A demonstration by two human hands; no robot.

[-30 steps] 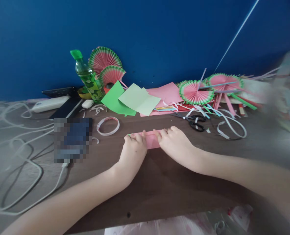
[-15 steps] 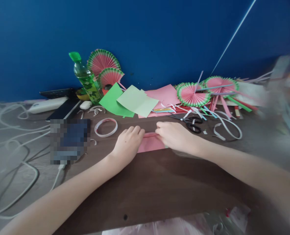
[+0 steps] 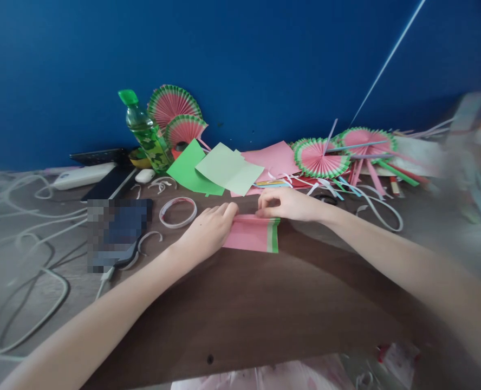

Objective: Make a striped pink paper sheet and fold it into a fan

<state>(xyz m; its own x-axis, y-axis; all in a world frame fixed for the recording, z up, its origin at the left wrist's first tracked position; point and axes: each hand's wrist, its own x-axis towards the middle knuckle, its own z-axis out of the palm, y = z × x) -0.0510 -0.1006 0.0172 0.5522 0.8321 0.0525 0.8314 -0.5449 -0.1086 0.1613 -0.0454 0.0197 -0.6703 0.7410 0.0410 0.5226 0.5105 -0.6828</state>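
A sheet of pink paper with a pale and bright green band along its right end lies flat on the brown table, its far edge folded in a narrow strip. My left hand is closed over the far left part of that edge, covering the paper's left end. With thumb and fingers curled into a pinch, my right hand grips the folded edge nearer its right end. A roll of tape lies left of my left hand. Beyond both hands rest a pale green sheet and a bright green sheet.
Pleated watermelon-coloured paper fans lie at the back right; more fans lean on the blue wall behind a green bottle. Black scissors are partly behind my right arm. A phone and white cables occupy the left.
My right hand has shifted slightly away from me and its fingers have opened into a looped pinch. The paper's green right end now shows. My left hand has moved slightly left.
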